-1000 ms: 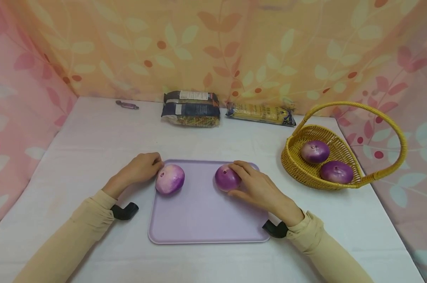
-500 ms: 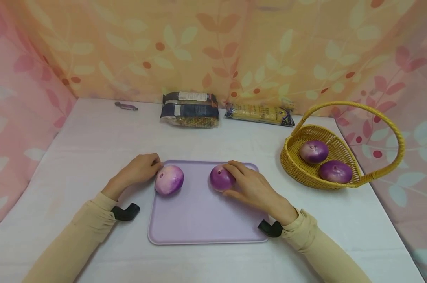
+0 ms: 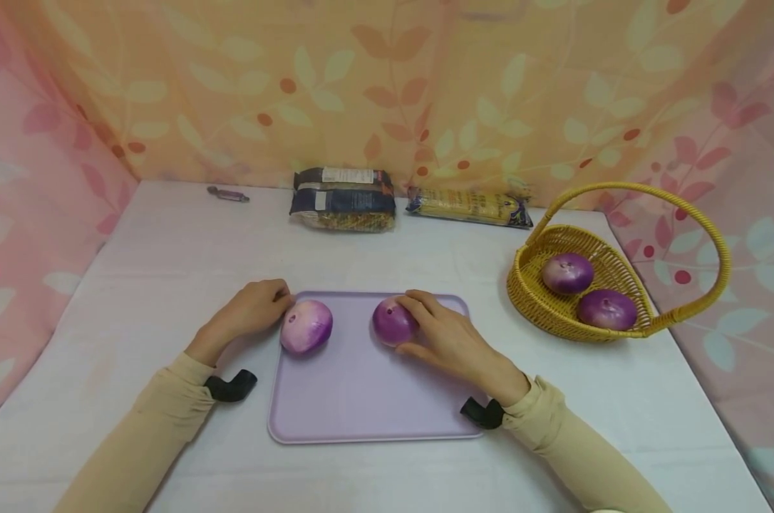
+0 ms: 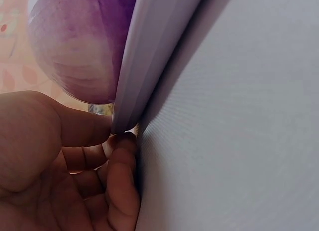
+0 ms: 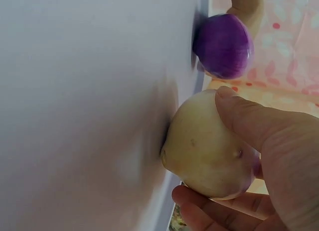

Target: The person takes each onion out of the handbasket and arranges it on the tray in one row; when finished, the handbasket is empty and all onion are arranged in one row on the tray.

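Observation:
A lilac tray lies on the white cloth. At its upper left sits a purple-and-white turnip. My left hand is beside that turnip; in the left wrist view its thumb and curled fingers pinch the tray's rim. My right hand grips a second turnip between thumb and fingers over the tray's upper middle. In the right wrist view this turnip shows a pale side, very near or touching the tray; which of these I cannot tell.
A yellow wicker basket with a tall handle stands at the right, holding two more turnips. Along the back lie a dark pasta bag, a yellow noodle packet and a small purple wrapped stick.
My right hand has moved left across the tray with the turnip in its grip. The left hand and the turnip beside it hold nearly the same place.

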Demonstrator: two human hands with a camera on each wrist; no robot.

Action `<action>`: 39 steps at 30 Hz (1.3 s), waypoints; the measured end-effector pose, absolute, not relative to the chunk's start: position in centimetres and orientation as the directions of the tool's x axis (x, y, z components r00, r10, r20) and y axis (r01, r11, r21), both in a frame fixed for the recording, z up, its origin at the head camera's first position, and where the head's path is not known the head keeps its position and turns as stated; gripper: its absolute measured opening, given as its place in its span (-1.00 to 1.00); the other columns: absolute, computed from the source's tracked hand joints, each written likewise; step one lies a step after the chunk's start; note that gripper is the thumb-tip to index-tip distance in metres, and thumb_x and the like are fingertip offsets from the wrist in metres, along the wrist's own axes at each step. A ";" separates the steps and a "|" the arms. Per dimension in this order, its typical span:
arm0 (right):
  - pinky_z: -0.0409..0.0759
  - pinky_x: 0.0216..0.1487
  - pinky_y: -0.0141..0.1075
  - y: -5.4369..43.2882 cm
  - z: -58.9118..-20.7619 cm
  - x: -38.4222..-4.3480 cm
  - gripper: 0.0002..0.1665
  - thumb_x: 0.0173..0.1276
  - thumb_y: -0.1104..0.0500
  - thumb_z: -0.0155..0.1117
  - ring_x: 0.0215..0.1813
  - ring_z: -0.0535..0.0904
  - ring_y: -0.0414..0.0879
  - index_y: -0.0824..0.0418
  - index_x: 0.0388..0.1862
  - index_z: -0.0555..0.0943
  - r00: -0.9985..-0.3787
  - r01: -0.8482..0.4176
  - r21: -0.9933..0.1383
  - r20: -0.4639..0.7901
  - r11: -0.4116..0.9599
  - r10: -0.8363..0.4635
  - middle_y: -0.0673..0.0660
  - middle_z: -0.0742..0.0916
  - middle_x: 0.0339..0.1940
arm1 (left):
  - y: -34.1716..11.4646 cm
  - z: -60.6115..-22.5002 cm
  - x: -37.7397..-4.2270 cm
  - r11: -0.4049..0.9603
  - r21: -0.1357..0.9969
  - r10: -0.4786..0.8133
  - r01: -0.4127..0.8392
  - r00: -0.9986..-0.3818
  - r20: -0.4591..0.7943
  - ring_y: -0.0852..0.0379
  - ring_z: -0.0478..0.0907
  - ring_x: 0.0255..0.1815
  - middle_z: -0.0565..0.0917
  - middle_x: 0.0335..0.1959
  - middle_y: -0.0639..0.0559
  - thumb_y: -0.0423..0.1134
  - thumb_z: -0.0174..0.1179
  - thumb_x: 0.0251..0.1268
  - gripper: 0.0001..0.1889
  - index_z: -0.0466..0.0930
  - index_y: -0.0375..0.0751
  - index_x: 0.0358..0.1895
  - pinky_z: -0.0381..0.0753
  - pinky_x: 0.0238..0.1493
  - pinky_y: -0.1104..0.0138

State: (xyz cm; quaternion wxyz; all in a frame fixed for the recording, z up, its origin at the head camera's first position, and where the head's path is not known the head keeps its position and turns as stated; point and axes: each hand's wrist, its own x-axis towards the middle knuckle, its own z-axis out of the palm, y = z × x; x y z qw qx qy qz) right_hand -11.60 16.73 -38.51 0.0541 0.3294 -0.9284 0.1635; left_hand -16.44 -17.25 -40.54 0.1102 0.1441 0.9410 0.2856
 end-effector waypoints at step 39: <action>0.65 -0.23 -0.15 12.6 -38.9 -11.3 -0.11 0.05 -0.19 0.53 -0.22 0.68 -0.02 0.11 0.30 0.42 -0.739 -0.666 -0.169 0.284 0.727 -0.611 0.14 0.57 0.21 | -16.9 -40.2 -16.1 0.799 0.571 0.307 0.189 -0.945 -0.117 0.08 0.42 -0.42 0.52 -0.47 -0.04 -0.26 0.07 0.41 -0.84 0.57 -0.26 -0.27 0.33 -0.40 0.31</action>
